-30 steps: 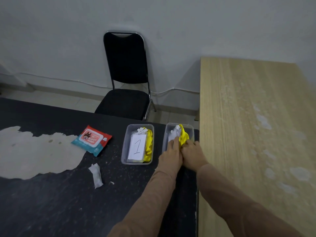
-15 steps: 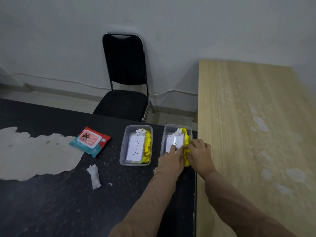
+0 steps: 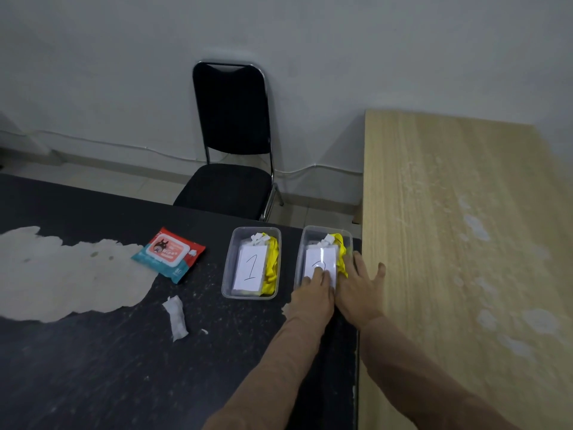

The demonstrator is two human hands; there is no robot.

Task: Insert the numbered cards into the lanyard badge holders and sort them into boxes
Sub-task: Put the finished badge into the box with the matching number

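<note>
Two clear plastic boxes stand side by side on the black table. The left box (image 3: 228,268) holds a badge holder with a card marked 1 (image 3: 251,267) and a bunched yellow lanyard (image 3: 271,265). In the right box (image 3: 300,259) lies a badge holder with a numbered card (image 3: 321,259) and its yellow lanyard (image 3: 341,252). My left hand (image 3: 314,293) presses straight fingers on that card, covering part of the number. My right hand (image 3: 361,290) lies flat with spread fingers at the box's right rim, beside the lanyard.
A red and teal pack of wet wipes (image 3: 169,254) lies left of the boxes, with a crumpled white tissue (image 3: 176,318) nearer me. The black table (image 3: 93,367) has a large worn pale patch. A wooden table (image 3: 465,243) adjoins on the right. A black chair (image 3: 231,150) stands behind.
The yellow lanyard, bunched up under both hands a second ago, now lies down in the right box. My right hand has let go and spread flat to the right; the card lies exposed.
</note>
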